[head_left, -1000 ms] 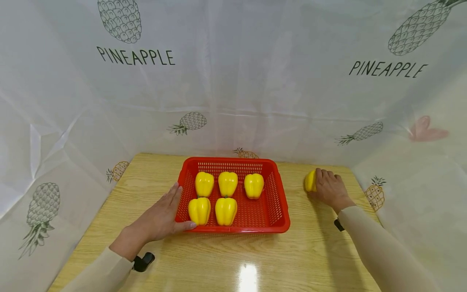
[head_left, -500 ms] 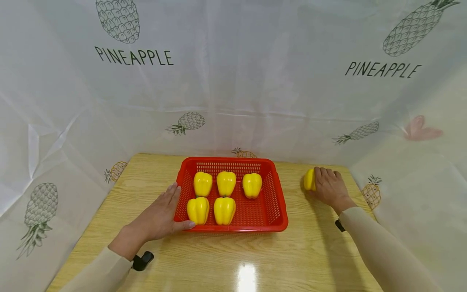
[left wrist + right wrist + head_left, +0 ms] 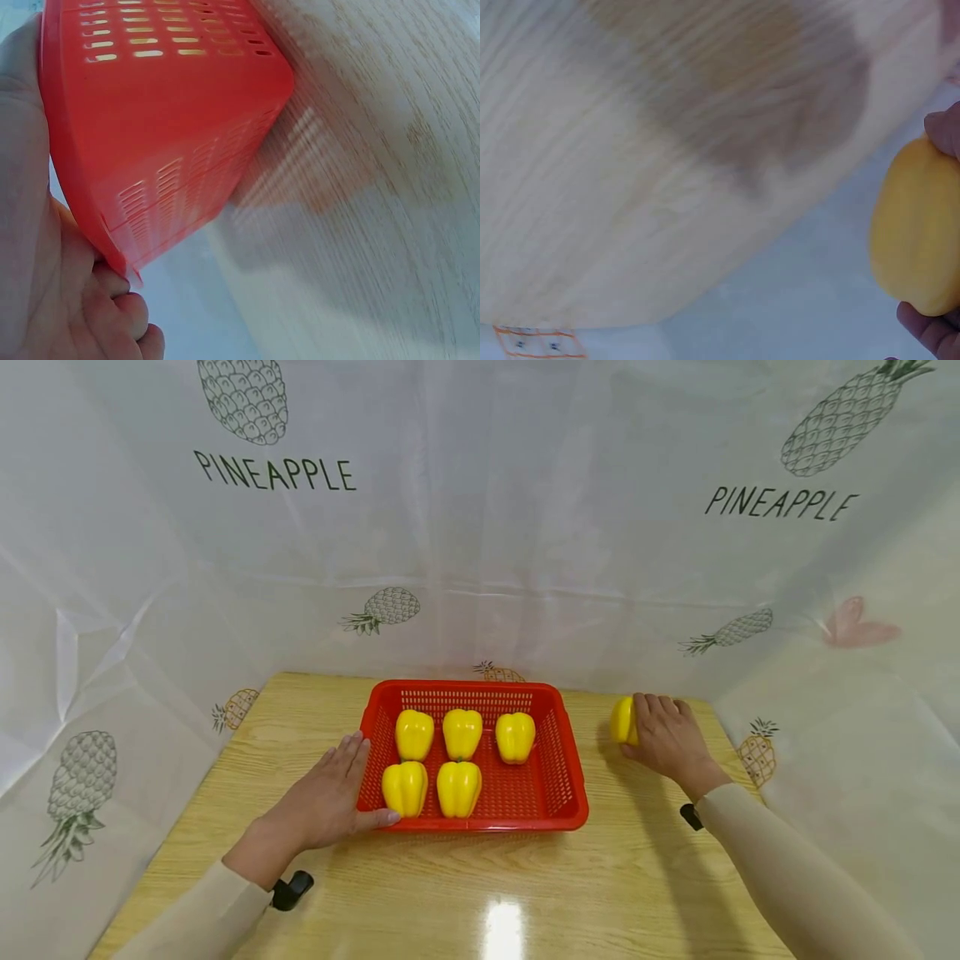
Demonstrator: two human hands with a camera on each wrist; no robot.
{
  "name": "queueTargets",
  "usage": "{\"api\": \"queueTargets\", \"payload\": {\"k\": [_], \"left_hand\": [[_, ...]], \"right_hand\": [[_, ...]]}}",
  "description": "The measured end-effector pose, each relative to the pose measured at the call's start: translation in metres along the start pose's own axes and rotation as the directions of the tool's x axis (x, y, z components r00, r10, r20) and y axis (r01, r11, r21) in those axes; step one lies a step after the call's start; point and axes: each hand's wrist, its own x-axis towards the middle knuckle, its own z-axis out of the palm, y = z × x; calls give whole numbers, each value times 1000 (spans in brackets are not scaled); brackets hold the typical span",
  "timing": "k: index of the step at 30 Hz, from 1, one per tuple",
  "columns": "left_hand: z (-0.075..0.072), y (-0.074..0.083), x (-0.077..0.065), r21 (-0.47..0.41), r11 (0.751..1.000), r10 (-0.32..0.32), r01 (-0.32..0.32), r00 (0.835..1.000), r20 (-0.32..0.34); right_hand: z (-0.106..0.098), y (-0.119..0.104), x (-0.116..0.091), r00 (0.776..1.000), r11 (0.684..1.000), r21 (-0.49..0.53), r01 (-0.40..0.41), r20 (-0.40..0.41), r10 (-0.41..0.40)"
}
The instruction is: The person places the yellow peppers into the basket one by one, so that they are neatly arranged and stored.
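A red perforated plastic basket [image 3: 525, 827] stands on the table with several yellow bell peppers [image 3: 462, 733] lying inside. My left hand [image 3: 322, 802] rests against its near left corner. Its fingers lie straight along the left rim and its thumb touches the front rim. In the left wrist view, the same hand [image 3: 67, 292] sits at the basket rim [image 3: 82, 187]. To the right of the basket, my right hand [image 3: 667, 735] grips another yellow bell pepper [image 3: 622, 722]. In the right wrist view this pepper [image 3: 915, 232] is held between thumb and fingers, raised off the table.
The wooden table [image 3: 420, 893] extends around the basket, its back edge meeting a pale curtain [image 3: 480, 527] printed with pineapples. Table surface lies between the basket and my right hand.
My right hand has lifted the bell pepper off the table and shifted it slightly left. The left hand stays at the basket corner, and the head view has shifted a little.
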Motion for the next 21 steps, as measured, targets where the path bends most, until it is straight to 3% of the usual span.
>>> {"api": "queueTargets", "payload": {"k": [7,13,16,21], "left_hand": [[-1,-1,0,-15,1000,-7,7,1000,9],[-1,-1,1,-21,1000,-8,8,1000,8],[-1,-1,1,-25,1000,-10,11,1000,8],[-1,1,1,-37,999,-15,16,1000,13]], "right_hand": [[-26,-15,17,986,998,-9,66,-154,-67],[-51,-38,32,958,993,-6,117,-263,-115],[-61,-55,37,955,991,10,133,-267,-126],[-74,-88,40,965,981,38,188,-192,-177]]}}
